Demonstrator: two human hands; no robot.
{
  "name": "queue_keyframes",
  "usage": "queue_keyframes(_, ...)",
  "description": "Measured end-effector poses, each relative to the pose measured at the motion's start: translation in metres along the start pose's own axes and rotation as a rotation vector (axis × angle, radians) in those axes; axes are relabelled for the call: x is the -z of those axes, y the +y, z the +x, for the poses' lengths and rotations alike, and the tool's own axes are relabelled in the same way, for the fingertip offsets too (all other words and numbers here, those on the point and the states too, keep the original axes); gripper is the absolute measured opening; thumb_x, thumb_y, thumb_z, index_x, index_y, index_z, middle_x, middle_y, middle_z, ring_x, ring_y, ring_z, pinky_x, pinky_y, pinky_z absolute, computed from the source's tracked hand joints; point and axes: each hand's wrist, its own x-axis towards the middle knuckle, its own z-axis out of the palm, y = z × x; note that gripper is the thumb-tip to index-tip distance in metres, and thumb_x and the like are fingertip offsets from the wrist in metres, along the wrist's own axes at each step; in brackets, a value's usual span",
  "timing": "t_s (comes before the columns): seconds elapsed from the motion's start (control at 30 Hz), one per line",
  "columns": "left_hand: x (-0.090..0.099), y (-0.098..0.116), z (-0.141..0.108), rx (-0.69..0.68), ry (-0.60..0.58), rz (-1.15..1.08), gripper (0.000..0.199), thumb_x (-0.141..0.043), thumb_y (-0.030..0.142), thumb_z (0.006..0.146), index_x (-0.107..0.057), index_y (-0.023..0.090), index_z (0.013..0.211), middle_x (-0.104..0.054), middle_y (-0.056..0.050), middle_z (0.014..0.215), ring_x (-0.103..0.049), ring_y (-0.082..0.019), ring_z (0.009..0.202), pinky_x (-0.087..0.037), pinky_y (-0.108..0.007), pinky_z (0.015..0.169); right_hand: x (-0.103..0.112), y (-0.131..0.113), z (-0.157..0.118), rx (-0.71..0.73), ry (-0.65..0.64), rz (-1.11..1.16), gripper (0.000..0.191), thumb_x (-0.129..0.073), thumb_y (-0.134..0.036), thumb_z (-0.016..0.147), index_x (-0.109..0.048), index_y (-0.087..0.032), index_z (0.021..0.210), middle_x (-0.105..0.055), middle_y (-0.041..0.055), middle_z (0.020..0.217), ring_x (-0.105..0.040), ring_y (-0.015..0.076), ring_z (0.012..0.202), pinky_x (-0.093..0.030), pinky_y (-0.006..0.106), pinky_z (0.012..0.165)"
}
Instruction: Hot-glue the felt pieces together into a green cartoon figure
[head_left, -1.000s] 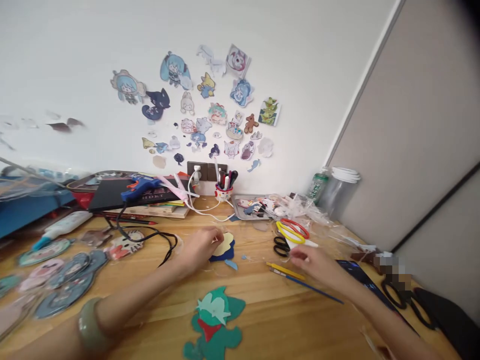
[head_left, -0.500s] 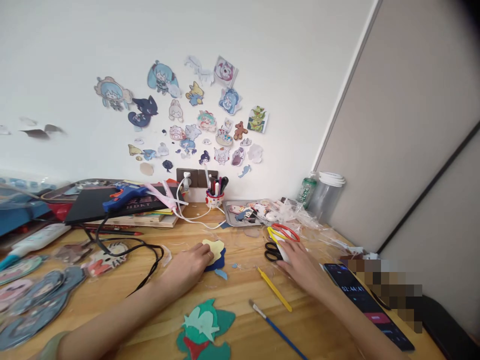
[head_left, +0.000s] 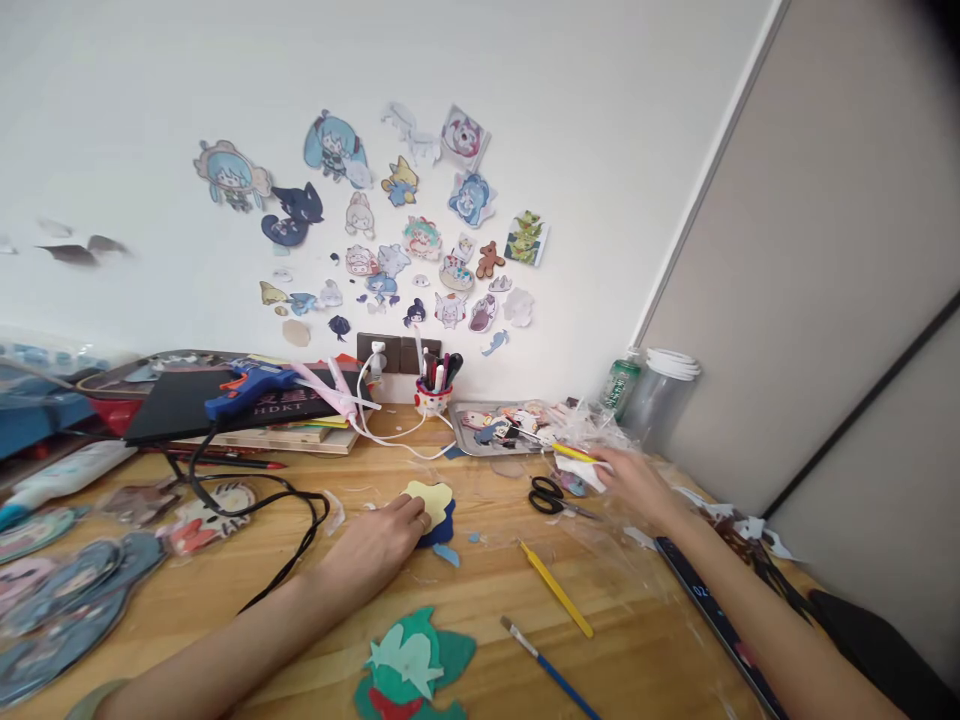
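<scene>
My left hand rests on the table with its fingers closed on the left edge of a pale yellow felt-like cutout. A dark blue cutout lies under the yellow one. My right hand is raised at the right, closed around yellow-handled scissors seen edge-on, with white material just below; part is hidden by the fingers. Black-handled scissors lie on the table to its left. Nearer me is a green layered character cutout with a red patch.
Yellow tweezers and a blue paintbrush lie in front. A phone is by my right forearm. A metal tray of cutouts, a pen cup, a clear jar and a blue glue gun stand behind. Black cable loops left.
My right hand has closed and moved up and right with the yellow-handled scissors, uncovering the black scissors' blades. My left hand stays on the yellow cutout. The view has shifted slightly.
</scene>
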Motion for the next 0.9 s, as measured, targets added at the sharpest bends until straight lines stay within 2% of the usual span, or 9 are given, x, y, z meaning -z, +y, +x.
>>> queue_keyframes(0.2,-0.001,-0.001,-0.001,0.000,-0.007,-0.024,0.035,-0.026,0.007,0.086,-0.056,0.017,0.100,-0.055,-0.008,0.097,-0.052,-0.021,0.092,-0.042,-0.030,0.074,0.016,0.011,0.020,-0.046,-0.004,0.010,0.025,-0.051,-0.031,0.086,-0.055,-0.018,0.106,-0.057,0.0058,0.109,-0.057,0.0181,0.092,-0.047,0.040,0.079)
queue_keyframes(0.33,0.001,-0.001,-0.001,0.009,-0.013,-0.037,0.036,-0.025,0.009,0.086,-0.057,0.017,0.101,-0.056,-0.008,0.098,-0.052,-0.021,0.093,-0.042,-0.030,0.075,0.019,0.008,0.019,-0.067,-0.019,-0.011,0.025,-0.051,-0.031,0.086,-0.054,-0.018,0.106,-0.057,0.0057,0.109,-0.057,0.0179,0.092,-0.048,0.040,0.078)
queue_keyframes(0.5,0.002,0.000,-0.002,0.026,-0.022,-0.061,0.038,-0.026,0.007,0.083,-0.058,0.017,0.100,-0.056,-0.008,0.100,-0.052,-0.020,0.094,-0.041,-0.029,0.079,0.008,-0.022,-0.006,-0.153,-0.003,-0.093,0.025,-0.051,-0.031,0.086,-0.054,-0.018,0.107,-0.057,0.0056,0.108,-0.058,0.0172,0.089,-0.049,0.038,0.076)
queue_keyframes(0.63,0.002,0.000,-0.003,0.027,-0.024,-0.072,0.037,-0.025,0.011,0.084,-0.058,0.018,0.100,-0.056,-0.008,0.101,-0.054,-0.021,0.093,-0.043,-0.031,0.077,-0.003,-0.051,-0.020,-0.289,0.092,-0.188,0.026,-0.050,-0.031,0.086,-0.053,-0.019,0.109,-0.055,0.0066,0.113,-0.055,0.0190,0.095,-0.047,0.041,0.080)
queue_keyframes(0.77,0.002,-0.001,-0.004,0.036,-0.023,-0.079,0.039,-0.026,0.012,0.083,-0.058,0.018,0.104,-0.056,-0.009,0.105,-0.056,-0.023,0.093,-0.045,-0.032,0.072,-0.007,-0.065,-0.010,-0.464,0.145,-0.228,0.027,-0.049,-0.031,0.087,-0.052,-0.020,0.111,-0.052,0.0072,0.117,-0.054,0.0193,0.097,-0.046,0.041,0.081)
queue_keyframes(0.9,-0.003,-0.003,-0.005,0.044,-0.019,-0.107,0.040,-0.028,0.013,0.081,-0.058,0.020,0.105,-0.056,-0.009,0.110,-0.056,-0.023,0.097,-0.046,-0.034,0.077,-0.014,-0.076,0.007,-0.611,0.085,-0.178,0.029,-0.051,-0.031,0.086,-0.051,-0.017,0.110,-0.057,0.0061,0.106,-0.058,0.0168,0.085,-0.050,0.036,0.071)
